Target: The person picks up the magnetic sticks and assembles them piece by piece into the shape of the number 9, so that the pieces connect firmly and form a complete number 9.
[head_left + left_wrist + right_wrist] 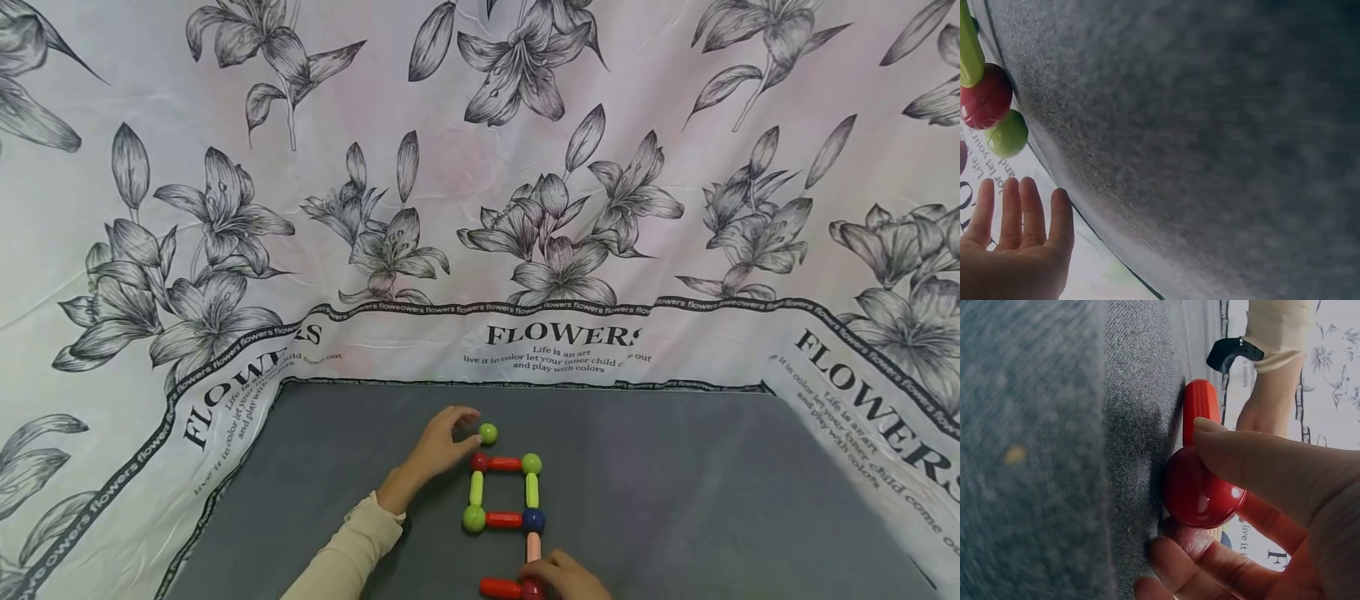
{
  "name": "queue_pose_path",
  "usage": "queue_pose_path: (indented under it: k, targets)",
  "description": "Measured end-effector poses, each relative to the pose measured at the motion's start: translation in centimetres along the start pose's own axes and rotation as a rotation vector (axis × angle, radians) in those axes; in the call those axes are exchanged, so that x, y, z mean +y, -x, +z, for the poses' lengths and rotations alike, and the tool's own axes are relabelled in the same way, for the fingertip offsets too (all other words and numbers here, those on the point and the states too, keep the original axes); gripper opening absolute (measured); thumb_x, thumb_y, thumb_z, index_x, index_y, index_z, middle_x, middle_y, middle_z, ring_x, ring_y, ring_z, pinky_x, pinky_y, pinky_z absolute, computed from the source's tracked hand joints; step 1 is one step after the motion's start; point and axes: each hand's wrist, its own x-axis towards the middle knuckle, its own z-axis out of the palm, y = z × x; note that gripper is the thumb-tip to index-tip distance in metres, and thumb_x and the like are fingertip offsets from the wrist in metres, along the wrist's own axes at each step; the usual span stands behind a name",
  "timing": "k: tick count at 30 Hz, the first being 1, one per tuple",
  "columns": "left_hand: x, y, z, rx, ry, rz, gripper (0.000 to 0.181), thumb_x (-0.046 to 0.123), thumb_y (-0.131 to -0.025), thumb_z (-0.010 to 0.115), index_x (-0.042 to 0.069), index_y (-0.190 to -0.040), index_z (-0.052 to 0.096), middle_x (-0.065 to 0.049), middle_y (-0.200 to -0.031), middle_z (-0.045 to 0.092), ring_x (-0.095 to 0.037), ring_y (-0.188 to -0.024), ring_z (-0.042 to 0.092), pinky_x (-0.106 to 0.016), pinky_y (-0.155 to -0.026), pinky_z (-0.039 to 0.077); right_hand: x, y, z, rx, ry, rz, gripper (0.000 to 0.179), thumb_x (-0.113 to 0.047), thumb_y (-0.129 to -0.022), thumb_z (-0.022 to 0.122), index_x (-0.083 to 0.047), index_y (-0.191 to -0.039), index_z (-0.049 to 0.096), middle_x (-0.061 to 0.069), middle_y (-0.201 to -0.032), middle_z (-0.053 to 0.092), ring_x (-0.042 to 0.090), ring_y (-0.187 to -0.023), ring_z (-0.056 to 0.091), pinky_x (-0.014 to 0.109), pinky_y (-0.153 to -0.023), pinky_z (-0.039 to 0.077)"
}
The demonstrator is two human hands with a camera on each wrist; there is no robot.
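My right hand pinches a red ball, thumb on one side and fingers on the other. A red rod is joined to that ball, and a pink rod runs from it up to a blue ball. My left hand is beside a loose green ball, its fingers nearly straight in the left wrist view; whether the thumb touches that ball I cannot tell. Just below it lies a square of rods with another red ball and green balls at its corners.
Everything lies on a dark grey cloth surface. White fabric printed with flowers hangs at the back and along both sides. The left forearm in a cream sleeve reaches in left of the rods.
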Motion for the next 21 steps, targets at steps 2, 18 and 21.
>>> queue_pose_path:
  k: [2, 18, 21]
  targets:
    - [0.1, -0.1, 0.1, -0.013, -0.001, -0.016, 0.039, 0.017, -0.092, 0.072, 0.003, -0.128, 0.062, -0.014, -0.117, 0.065, -0.03, -0.109, 0.065, -0.05, -0.094, 0.052, 0.0, 0.0, 0.0, -0.002, -0.009, -0.001, 0.036, -0.026, -0.088, 0.076, -0.005, -0.115, 0.068, -0.001, -0.09, 0.046, 0.005, -0.067, 0.037, 0.022, -0.061, 0.03]
    - [-0.1, -1.4, 0.8, -0.129, -0.034, -0.048, 0.044, 0.021, -0.09, 0.075, 0.006, -0.13, 0.062, -0.013, -0.122, 0.065, -0.03, -0.114, 0.062, -0.049, -0.097, 0.05, 0.1, 0.0, 0.0, -0.002, -0.016, 0.011, 0.034, -0.025, -0.088, 0.076, -0.006, -0.115, 0.069, -0.001, -0.09, 0.046, 0.005, -0.068, 0.038, 0.021, -0.062, 0.031]
    - [-0.1, -1.5, 0.9, -0.134, -0.054, -0.038, 0.041, 0.02, -0.091, 0.075, 0.006, -0.128, 0.064, -0.013, -0.121, 0.066, -0.03, -0.112, 0.063, -0.049, -0.097, 0.05, 0.1, 0.0, 0.0, 0.004, -0.016, 0.004, 0.033, -0.025, -0.088, 0.075, -0.006, -0.114, 0.068, -0.002, -0.09, 0.045, 0.003, -0.067, 0.037, 0.021, -0.062, 0.031]
